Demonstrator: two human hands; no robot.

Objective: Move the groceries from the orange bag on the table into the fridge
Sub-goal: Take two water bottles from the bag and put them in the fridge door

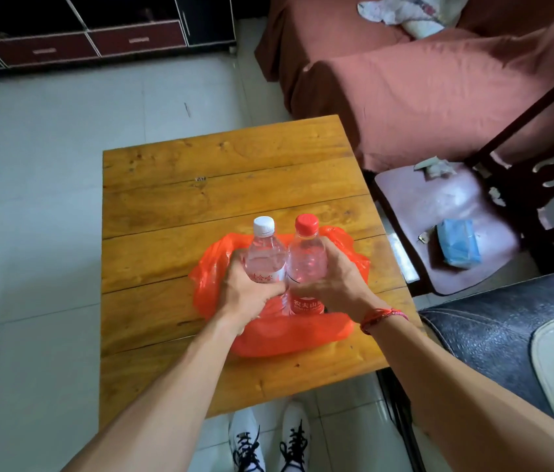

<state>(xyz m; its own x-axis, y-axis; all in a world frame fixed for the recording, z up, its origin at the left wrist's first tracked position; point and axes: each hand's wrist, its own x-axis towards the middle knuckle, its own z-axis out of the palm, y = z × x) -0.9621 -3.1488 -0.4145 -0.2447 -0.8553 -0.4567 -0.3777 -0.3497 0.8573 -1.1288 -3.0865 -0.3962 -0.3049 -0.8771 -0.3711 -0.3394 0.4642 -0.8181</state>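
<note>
Barely begun: left hand (246, 291) grips the white-capped bottle (265, 253), right hand (335, 279) the red-capped bottle (306, 260), both above the orange bag (289, 335); no fridge visible.

Lower part of white-capped bottle (266, 255) hidden behind left hand (247, 294); label text only partly readable. Right side of red-capped bottle (306, 267) covered by right hand (335, 284); base sunk in orange bag (289, 335), out of sight. Bag interior beneath both hands not visible; other contents cannot tell. Left fingertips wrapped behind bottle, unseen. Both forearms cut by bottom edge. Chair (456, 226) right of right hand motion-blurred; small items on seat unidentifiable. Fridge not in frame.
</note>
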